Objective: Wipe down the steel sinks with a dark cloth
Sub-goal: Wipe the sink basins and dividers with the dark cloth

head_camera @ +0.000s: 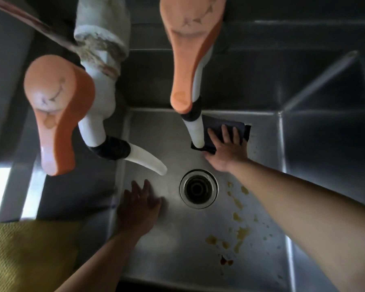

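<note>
The dark cloth (226, 131), folded flat and near-black with no readable label, lies on the steel sink (177, 239) floor near the back wall under the right hand (227, 149), fingers spread, while the left hand (140, 204) rests flat, fingers loosely spread.

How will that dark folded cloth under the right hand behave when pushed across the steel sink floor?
The dark folded cloth lies flat under the right hand, so it is probably limp and needs palm pressure to move. On the smooth steel sink floor it should slide easily. Its folded layers may shift or bunch at the edges.
</note>
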`<state>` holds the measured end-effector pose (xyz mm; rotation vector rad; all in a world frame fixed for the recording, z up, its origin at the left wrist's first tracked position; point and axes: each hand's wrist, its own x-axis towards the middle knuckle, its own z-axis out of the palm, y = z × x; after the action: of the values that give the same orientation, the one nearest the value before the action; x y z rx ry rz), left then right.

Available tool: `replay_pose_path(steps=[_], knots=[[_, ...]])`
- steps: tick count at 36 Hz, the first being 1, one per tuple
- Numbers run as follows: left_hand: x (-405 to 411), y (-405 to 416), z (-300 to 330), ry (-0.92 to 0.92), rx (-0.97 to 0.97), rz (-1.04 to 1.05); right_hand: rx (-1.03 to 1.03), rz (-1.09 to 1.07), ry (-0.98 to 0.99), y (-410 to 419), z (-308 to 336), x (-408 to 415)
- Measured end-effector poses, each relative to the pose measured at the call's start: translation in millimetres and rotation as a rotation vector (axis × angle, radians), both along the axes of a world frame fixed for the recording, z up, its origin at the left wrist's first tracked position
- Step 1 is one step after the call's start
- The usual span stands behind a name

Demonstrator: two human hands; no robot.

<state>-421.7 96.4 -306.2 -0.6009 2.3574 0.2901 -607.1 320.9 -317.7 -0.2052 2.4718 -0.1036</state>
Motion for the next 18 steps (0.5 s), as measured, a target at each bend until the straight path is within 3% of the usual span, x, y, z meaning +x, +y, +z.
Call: replay_pose_path(steps=[3,5,7,9,12,18], knots=[[-4,-1,7,0.100,0.050,-0.123,-0.015,-0.038,0.007,-13,1,-19],[-3,-2,3,0.076,0.006,-0.307,0.000,-0.051,0.001,-24,1,-29],[-1,-5,-2,0.012,-0.047,-0.350,0.022,-0.062,0.001,-33,1,-31],[4,-10,-13,-0.055,-0.057,-0.237,0.025,-0.073,0.015,-41,0,-26],[10,-4,-17,0.110,-0.096,-0.247,0.012,-0.085,0.069,-48,-3,-19],[15,-3,-29,0.078,-0.063,-0.074,-0.035,-0.013,0.205,-57,-21,-12]])
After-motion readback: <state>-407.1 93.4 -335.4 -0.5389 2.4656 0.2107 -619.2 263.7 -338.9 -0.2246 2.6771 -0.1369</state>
